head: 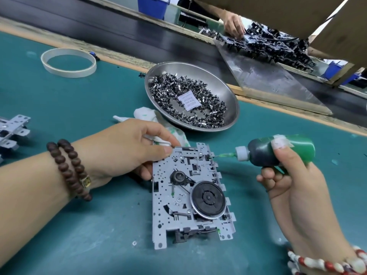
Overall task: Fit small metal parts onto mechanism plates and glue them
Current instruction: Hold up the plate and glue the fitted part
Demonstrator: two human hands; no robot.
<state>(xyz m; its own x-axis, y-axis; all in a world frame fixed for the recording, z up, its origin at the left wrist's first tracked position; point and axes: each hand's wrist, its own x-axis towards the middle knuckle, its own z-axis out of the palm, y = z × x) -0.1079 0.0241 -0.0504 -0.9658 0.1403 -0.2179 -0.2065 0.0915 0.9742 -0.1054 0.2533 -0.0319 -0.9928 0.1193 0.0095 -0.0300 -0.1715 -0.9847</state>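
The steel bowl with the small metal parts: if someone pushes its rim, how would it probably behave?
The steel bowl looks shallow and round-bottomed, so it would probably rock or tilt. Its smooth metal may slide on the green mat. The loose small metal parts would likely shift and could spill.

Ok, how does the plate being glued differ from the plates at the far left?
The mechanism plate is gripped at its corner by the left hand; the left-edge plates lie untouched. It shows a black flywheel and belt; theirs aren't visible, being cut off by the frame. Both are grey perforated metal on the green mat.
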